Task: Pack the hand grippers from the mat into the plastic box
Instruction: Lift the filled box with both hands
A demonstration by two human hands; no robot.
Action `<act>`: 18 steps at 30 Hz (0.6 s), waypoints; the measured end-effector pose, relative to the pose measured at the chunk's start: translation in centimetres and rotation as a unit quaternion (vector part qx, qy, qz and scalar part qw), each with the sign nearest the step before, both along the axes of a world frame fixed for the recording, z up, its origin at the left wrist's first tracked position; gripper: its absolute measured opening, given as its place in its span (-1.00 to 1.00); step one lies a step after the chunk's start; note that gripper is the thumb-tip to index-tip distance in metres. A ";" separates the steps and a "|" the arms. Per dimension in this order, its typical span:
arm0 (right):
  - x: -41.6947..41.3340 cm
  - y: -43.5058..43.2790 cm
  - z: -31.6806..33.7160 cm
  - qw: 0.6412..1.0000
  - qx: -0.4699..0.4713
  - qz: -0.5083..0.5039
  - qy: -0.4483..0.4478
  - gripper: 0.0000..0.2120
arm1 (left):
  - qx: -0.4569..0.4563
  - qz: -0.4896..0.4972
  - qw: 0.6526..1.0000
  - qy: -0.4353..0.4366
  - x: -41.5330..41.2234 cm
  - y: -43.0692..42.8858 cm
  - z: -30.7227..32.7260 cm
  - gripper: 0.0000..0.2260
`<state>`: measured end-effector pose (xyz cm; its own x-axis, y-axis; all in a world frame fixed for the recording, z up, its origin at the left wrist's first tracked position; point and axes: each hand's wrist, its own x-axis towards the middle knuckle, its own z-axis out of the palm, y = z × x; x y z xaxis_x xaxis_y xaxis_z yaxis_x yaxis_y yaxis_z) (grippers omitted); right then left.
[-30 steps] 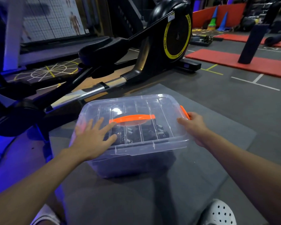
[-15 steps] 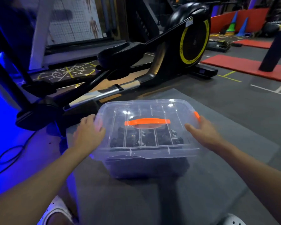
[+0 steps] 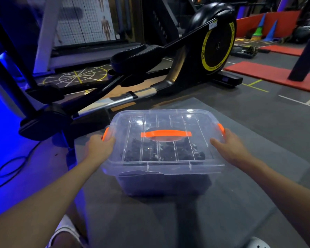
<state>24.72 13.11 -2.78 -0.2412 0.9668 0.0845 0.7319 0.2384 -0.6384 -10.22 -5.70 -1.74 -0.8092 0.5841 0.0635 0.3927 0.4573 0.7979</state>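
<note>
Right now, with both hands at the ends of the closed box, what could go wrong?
The left hand grips the left clip; snapping it down could pinch a finger. The right hand only touches the plastic box beside the right clip; if that clip is not latched, lifting may spill the hand grippers.

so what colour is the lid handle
The flat plastic lid handle is orange; head view.
</note>
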 end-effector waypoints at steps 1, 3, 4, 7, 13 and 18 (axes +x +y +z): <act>0.0 0.0 0.0 1.000 -0.001 -0.003 0.002 -0.50 | 0.010 0.000 1.000 -0.002 0.2 0.0 0.2 -0.70; 0.0 0.1 0.0 1.000 0.000 -0.008 0.003 -0.54 | 0.016 0.000 1.000 0.011 0.4 -0.1 0.4 -0.73; -0.1 0.1 -0.1 1.000 0.001 -0.010 0.004 -0.54 | 0.013 -0.001 1.000 0.020 0.5 -0.1 0.4 -0.72; -0.1 0.0 0.0 1.000 0.000 -0.011 0.005 -0.58 | -0.002 -0.006 0.998 0.069 0.4 -0.1 0.5 -0.65; -0.2 0.1 0.1 1.000 0.004 -0.013 0.006 -0.68 | -0.038 -0.012 0.991 0.129 0.8 0.1 1.0 -0.70; -0.1 0.3 0.2 1.000 0.018 -0.025 -0.007 -0.87 | -0.036 -0.023 0.989 0.139 0.8 0.2 1.0 -0.73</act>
<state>24.57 13.40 -2.57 -0.1945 0.9739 0.1166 0.7517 0.2244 -0.6202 -9.45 -5.54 -0.69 -0.7382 0.6318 0.2365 0.6148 0.4857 0.6214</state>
